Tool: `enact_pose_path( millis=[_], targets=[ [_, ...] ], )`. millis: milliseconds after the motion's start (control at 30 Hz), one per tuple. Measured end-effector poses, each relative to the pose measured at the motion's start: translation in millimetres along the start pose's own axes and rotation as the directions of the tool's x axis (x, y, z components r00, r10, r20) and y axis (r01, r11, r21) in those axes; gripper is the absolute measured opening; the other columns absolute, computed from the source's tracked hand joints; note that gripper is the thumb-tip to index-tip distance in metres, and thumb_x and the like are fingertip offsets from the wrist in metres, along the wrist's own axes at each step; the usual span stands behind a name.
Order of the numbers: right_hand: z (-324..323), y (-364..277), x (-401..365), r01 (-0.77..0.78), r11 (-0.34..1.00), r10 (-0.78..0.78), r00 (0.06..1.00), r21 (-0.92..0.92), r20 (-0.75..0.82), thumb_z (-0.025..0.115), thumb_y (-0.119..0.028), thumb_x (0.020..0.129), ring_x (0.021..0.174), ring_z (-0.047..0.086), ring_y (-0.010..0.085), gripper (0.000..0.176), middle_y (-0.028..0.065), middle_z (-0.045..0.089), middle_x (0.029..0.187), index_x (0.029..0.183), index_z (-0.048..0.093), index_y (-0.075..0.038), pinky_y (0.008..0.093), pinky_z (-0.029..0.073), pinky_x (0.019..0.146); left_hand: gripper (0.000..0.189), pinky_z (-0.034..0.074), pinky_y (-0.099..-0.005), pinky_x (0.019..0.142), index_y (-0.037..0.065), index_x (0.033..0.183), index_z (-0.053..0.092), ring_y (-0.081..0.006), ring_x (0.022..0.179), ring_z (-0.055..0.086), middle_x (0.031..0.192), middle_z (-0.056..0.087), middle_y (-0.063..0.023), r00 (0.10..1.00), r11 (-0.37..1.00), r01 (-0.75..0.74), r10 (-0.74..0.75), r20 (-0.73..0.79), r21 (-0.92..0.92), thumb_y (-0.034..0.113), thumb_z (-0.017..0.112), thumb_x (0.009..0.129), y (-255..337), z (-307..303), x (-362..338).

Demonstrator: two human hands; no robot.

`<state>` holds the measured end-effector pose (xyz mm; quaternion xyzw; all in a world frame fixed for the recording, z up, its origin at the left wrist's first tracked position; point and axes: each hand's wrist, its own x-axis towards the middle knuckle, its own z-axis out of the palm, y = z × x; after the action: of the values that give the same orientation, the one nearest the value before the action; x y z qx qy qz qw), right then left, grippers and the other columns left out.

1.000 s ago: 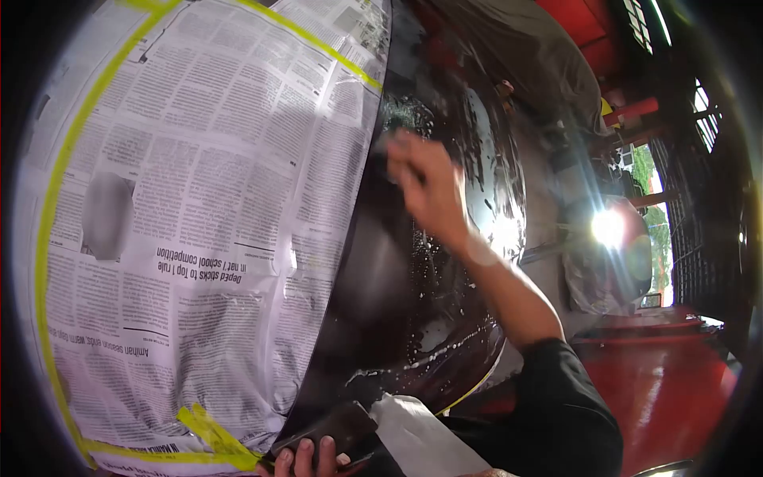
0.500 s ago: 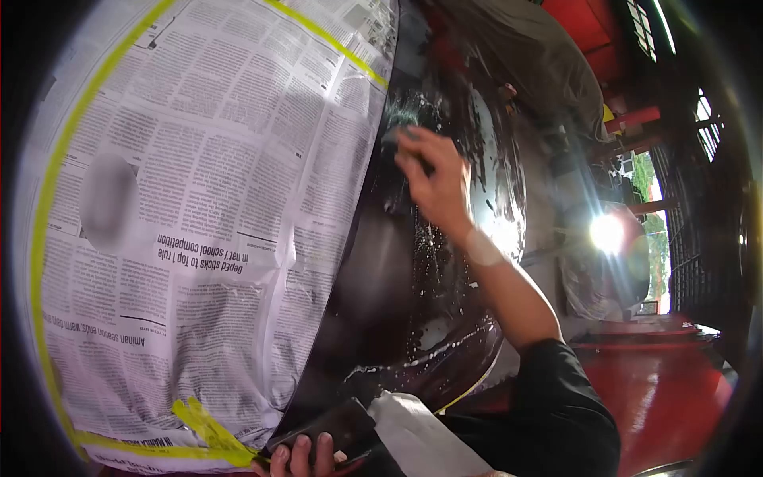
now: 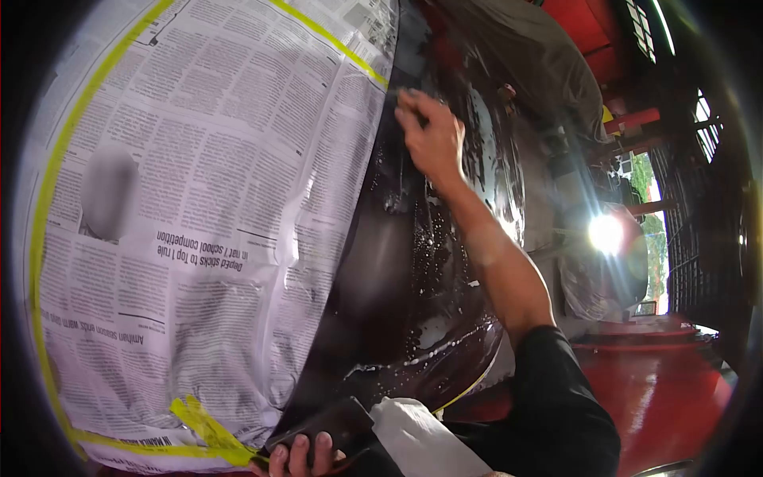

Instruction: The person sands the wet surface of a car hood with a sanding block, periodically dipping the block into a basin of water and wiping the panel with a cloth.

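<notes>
My right hand (image 3: 433, 135) is closed, fingers bent and tips pressed on the wet dark car panel (image 3: 373, 278), right beside the edge of the newspaper covering (image 3: 199, 183). A small grey piece (image 3: 391, 98) shows at its fingertips, too blurred to name. Water beads and whitish suds streak the panel below the wrist. At the bottom edge, my left hand (image 3: 300, 455) is wrapped round a dark flat rectangular pad (image 3: 338, 425), with only some of the fingers showing. Loose yellow masking tape (image 3: 208, 429) lies on the newspaper just beside that hand.
Yellow tape lines (image 3: 60, 159) hold the newspaper sheets. A pale cloth-like piece (image 3: 421, 433) lies beside the dark pad. Past the panel are a grey cover (image 3: 548, 56), a red car (image 3: 668, 389) and a bright light (image 3: 606, 233).
My right hand has slid up along the panel beside the newspaper edge, its forearm stretching further out. My left hand and the dark pad have hardly moved.
</notes>
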<state>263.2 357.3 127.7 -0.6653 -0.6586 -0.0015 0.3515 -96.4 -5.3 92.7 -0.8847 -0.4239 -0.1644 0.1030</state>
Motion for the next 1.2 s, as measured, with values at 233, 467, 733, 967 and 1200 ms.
enact_pose_path(
  millis=[233,467,733,967,1200],
  targets=[
    [4.8,25.8,3.6,0.115,0.993,-0.117,0.992,-0.027,-0.047,0.073,-0.018,0.085,0.107,0.067,0.0312,0.029,0.0141,0.071,0.117,0.113,0.074,-0.011,0.0374,0.052,0.095,0.051,0.052,-0.041,0.088,0.024,0.154,0.034,-0.0236,0.11,0.062,0.131,0.064,0.0032,0.997,0.996,-0.077,0.078,-0.019,0.033,0.03,0.044,0.104,9.0,3.9,-10.6],
    [-20.9,22.2,-49.6,0.148,0.987,-0.152,0.987,0.068,0.056,0.071,-0.012,0.086,0.111,0.066,0.0279,0.026,0.0103,0.068,0.124,0.112,0.074,-0.012,0.0378,0.051,0.097,0.053,0.053,-0.0399,0.087,0.031,0.158,0.027,-0.0229,0.112,0.062,0.129,0.065,0.0044,0.961,0.937,-0.167,0.224,-0.161,0.308,0.029,0.039,0.106,-2.6,29.0,-19.5],
    [-23.3,23.4,-40.7,0.157,0.987,-0.16,0.983,0.042,0.088,0.074,-0.007,0.082,0.112,0.065,0.0274,0.029,0.0095,0.069,0.121,0.111,0.075,-0.014,0.0388,0.051,0.097,0.043,0.053,-0.0415,0.085,0.021,0.148,0.041,-0.0225,0.106,0.064,0.127,0.065,0.0035,0.995,0.992,-0.088,0.084,-0.048,-0.091,0.029,0.04,0.105,0.2,9.9,-7.6],
    [-5.5,16.6,-7.9,0.138,0.978,-0.148,0.987,0.154,0.056,0.074,-0.007,0.082,0.106,0.066,0.0302,0.023,0.0131,0.072,0.113,0.105,0.075,-0.009,0.0386,0.052,0.094,0.034,0.054,-0.0419,0.081,0.015,0.136,0.048,-0.0226,0.097,0.067,0.115,0.07,0.0025,0.993,0.992,-0.111,0.109,-0.035,-0.055,0.027,0.045,0.104,-8.8,-11.4,26.9],
    [4.3,19.7,2.9,0.233,0.958,-0.234,0.972,0.167,-0.017,0.073,-0.012,0.084,0.102,0.066,0.0306,0.019,0.0105,0.072,0.112,0.103,0.075,-0.011,0.0411,0.051,0.093,0.034,0.058,-0.0385,0.078,0.011,0.133,0.049,-0.0223,0.091,0.07,0.108,0.07,-0.0035,0.983,0.992,-0.117,0.122,-0.135,0.042,0.026,0.046,0.103,-5.8,-3.0,28.7]
  ],
)
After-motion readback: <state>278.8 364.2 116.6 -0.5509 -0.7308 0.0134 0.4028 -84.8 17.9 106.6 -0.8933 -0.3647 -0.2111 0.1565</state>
